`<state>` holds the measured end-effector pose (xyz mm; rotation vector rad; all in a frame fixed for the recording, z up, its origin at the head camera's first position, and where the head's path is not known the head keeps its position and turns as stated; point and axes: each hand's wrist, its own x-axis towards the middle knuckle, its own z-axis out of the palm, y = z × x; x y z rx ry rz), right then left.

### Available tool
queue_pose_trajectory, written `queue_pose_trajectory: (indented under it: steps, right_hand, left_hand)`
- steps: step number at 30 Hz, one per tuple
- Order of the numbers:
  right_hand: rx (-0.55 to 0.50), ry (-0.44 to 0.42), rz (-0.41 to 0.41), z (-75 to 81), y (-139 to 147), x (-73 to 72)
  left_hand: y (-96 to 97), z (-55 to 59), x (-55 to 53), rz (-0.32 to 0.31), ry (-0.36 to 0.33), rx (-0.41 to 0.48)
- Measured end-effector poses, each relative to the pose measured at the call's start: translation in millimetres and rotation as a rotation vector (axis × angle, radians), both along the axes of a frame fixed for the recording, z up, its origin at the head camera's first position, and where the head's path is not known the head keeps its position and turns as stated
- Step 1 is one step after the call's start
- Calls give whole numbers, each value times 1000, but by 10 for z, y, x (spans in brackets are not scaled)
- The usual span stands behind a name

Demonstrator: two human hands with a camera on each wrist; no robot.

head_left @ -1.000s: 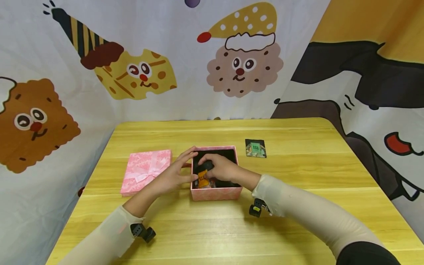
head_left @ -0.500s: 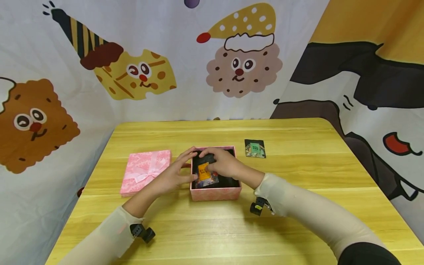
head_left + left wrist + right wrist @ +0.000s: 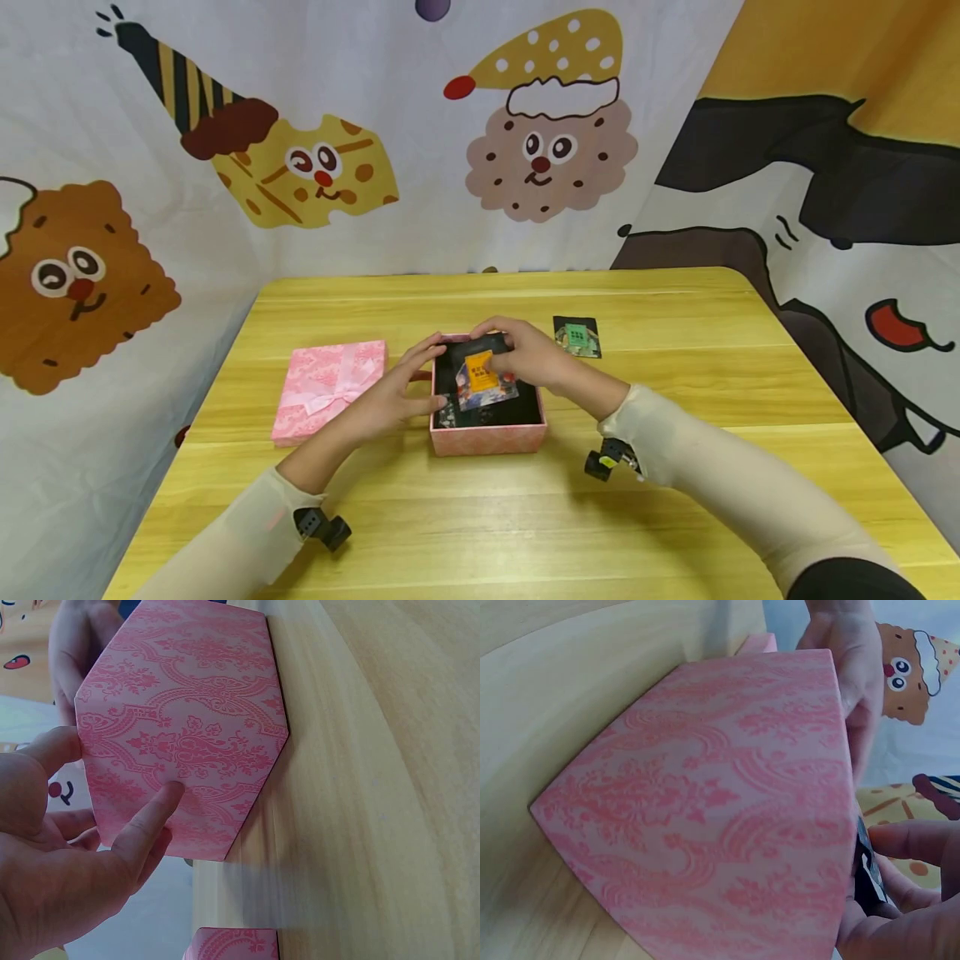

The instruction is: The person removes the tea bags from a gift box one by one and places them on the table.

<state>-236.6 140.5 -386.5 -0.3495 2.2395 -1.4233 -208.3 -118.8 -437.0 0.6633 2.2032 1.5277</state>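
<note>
In the head view, my right hand [image 3: 525, 357] pinches a black sachet with an orange label [image 3: 482, 372] above the inside of a pink gift box [image 3: 487, 440]. The sachet is tilted and its label faces up. My left hand [image 3: 397, 387] holds the box's left wall, with thumb and fingertips at the rim. The left wrist view shows one of its fingers [image 3: 154, 821] against the patterned outer side. Below the held sachet, another dark printed sachet [image 3: 447, 413] lies partly hidden in the box. The right wrist view shows only the dark edge of the held sachet [image 3: 868, 874].
Left of the box lies its pink lid [image 3: 322, 387] with a ribbon bow. A black sachet with a green label [image 3: 577, 337] lies at the back right on the wooden table [image 3: 450, 517]. A cartoon-printed cloth [image 3: 420, 242] hangs behind the table.
My right hand has lifted the orange-labelled sachet up from inside the box, shifting slightly right and away, so more of it shows. My left hand stays on the box.
</note>
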Motion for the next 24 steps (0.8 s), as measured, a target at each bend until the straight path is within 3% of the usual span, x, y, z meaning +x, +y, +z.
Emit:
queue_pose_trajectory:
  steps: [10,24]
  right_hand:
    - [1,20,-64,91,256,-10]
    - [-95,-70,-158,180,667,-77]
  left_hand:
    - [8,1,12,13,-11,-13]
    - [5,-3,14,19,8,-15]
